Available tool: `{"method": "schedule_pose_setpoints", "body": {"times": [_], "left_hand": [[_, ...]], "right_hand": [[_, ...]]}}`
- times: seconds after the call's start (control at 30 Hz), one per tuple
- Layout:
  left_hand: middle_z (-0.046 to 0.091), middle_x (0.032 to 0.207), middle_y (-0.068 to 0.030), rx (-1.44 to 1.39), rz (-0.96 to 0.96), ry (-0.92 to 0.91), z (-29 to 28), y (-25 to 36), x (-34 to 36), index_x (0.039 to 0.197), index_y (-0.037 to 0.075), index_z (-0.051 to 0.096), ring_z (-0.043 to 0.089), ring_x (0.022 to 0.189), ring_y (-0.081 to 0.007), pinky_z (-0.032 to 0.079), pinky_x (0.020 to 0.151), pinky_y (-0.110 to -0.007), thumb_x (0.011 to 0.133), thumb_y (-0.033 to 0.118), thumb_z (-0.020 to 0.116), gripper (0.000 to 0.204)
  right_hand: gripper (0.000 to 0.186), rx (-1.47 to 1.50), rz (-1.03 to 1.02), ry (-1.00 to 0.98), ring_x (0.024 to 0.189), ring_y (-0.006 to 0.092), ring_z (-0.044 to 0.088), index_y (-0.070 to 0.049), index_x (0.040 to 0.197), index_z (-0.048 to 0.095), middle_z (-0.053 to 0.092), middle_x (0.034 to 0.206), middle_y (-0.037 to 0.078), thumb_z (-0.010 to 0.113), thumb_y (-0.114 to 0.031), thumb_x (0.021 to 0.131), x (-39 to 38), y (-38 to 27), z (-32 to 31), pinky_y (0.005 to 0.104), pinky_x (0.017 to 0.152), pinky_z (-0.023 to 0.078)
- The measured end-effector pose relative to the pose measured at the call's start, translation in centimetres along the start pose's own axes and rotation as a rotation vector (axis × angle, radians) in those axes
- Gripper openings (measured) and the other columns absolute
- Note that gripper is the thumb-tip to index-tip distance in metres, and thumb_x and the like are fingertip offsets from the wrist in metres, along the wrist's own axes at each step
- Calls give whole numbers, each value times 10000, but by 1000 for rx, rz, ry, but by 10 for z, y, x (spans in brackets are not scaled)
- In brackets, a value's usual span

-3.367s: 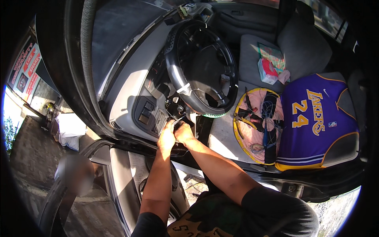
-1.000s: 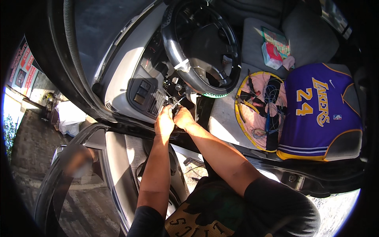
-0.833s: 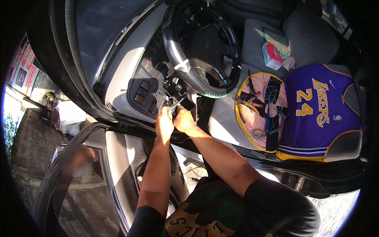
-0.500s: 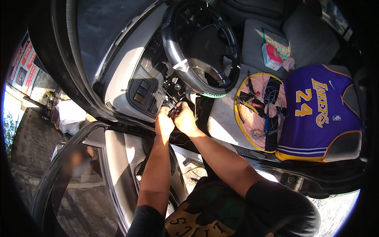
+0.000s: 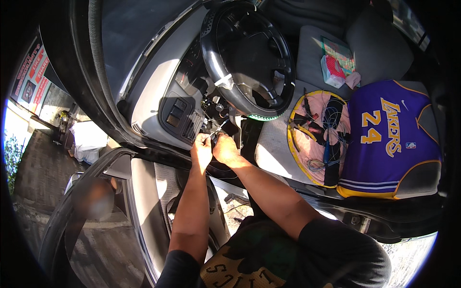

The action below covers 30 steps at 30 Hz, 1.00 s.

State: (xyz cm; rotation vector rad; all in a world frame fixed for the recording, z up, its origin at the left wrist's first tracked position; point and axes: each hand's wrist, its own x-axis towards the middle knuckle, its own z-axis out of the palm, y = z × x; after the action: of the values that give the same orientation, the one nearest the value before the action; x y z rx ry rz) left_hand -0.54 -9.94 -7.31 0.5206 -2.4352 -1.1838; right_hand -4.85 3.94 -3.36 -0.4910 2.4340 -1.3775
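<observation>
Head view: left hand (image 5: 201, 151) and right hand (image 5: 225, 150) meet side by side under the steering wheel (image 5: 247, 60), fingers pinched on thin wiring (image 5: 222, 126) at the exposed steering column (image 5: 216, 108), beside the grey switch panel (image 5: 180, 117).

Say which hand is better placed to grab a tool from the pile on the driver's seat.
Right, probably. The right hand sits on the seat side of the exposed column wiring, nearer the tools. The left hand lies on the door side and would have to cross over it.
</observation>
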Motion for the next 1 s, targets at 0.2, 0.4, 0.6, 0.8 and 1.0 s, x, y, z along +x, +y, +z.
{"method": "schedule_pose_setpoints", "body": {"times": [0.2,0.4,0.6,0.8,1.0], "left_hand": [[751,901,-91,-121,44,-27,2,11,-11,1033,-8,706,681,816,-165,538,762,-314,986,55,690,80],[713,774,-140,173,-245,10,4,35,10,960,-76,695,642,679,-240,527,708,-378,927,490,745,569],[702,745,-132,38,-77,6,-6,35,-5,1021,-45,722,617,637,-227,512,655,-371,963,271,708,322],[670,701,-143,127,154,83,-11,-9,-10,934,-4,733,597,607,-182,496,622,-364,978,225,729,233],[716,752,-185,339,-162,122,-13,-13,-1,897,0,726,702,743,-334,532,735,-407,977,530,660,540]], "right_hand": [[520,191,-138,178,1059,460,700,85,1307,564,710,1065,303,706,-50,825,-11,7,0,488,952,561],[510,-140,10,-220,1215,460,614,127,1338,534,642,1225,342,596,-12,851,18,19,6,459,1056,502],[450,-18,-88,152,1138,443,688,117,1173,631,706,1113,332,731,-89,786,6,30,26,464,986,559],[699,148,-178,139,1120,461,680,54,1468,452,682,1167,322,696,-48,821,-22,-3,10,469,979,549],[760,83,111,-88,1412,521,455,89,1560,285,370,1525,410,587,1,869,-19,-15,12,467,1177,437]]}}
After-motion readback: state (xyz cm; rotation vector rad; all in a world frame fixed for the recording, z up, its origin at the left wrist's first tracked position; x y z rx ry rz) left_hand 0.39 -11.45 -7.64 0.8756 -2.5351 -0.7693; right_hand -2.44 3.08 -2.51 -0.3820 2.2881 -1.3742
